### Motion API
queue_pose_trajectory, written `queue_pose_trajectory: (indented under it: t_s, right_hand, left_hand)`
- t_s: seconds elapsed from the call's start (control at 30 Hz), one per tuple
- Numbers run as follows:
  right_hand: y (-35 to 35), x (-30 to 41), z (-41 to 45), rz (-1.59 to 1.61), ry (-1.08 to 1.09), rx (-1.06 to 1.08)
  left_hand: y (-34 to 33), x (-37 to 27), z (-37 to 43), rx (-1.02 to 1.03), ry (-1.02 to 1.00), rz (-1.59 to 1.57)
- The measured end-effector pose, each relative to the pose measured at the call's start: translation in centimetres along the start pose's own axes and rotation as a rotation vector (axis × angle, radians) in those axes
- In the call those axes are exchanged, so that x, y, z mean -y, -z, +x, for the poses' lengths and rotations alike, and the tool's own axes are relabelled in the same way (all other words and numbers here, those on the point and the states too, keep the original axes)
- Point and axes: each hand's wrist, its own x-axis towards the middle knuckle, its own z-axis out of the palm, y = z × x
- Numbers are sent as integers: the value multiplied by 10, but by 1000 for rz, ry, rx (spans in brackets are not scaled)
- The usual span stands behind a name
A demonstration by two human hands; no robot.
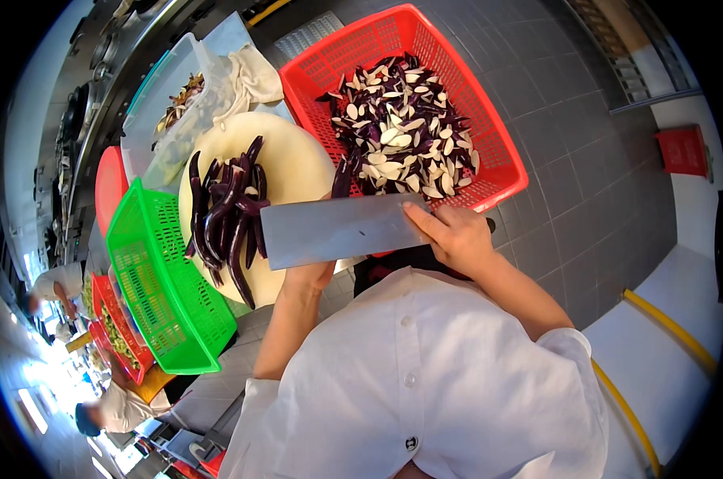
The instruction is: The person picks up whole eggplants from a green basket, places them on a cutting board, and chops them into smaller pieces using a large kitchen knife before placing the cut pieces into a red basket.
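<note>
My right hand (pixel 460 230) grips a wide steel cleaver (pixel 337 227), its forefinger laid along the flat of the blade. Most of my left hand (pixel 313 274) is hidden behind that blade. An eggplant (pixel 340 179) sticks up past the blade's upper edge, held in the left hand over the near rim of a red plastic basket (pixel 478 90). Inside the basket lies a heap of eggplant slices (pixel 397 132), purple-skinned with pale flesh. Whole long eggplants (pixel 227 209) are piled on a round cutting board (pixel 295 143) at the left.
An upended-looking green basket (pixel 164 287) stands beside the board. Behind it, a clear plastic bin (pixel 185 120) holds scraps, with a beige cloth (pixel 254 75) alongside. Two people work at the far left near red baskets (pixel 119 335) of cut greens. Grey tiled floor (pixel 553 132) spreads rightward.
</note>
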Motion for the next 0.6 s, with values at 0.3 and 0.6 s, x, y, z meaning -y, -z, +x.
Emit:
queue_pose_trajectory:
  t_s: [0.3,0.6]
  right_hand:
    - [2,-4,-5,-27,-141,-3]
    - [-9,-23,-18,-73,-289,20]
  left_hand:
    - [-7,-6,0,-66,111,-48]
    - [-31,-18,-6,-48,111,-10]
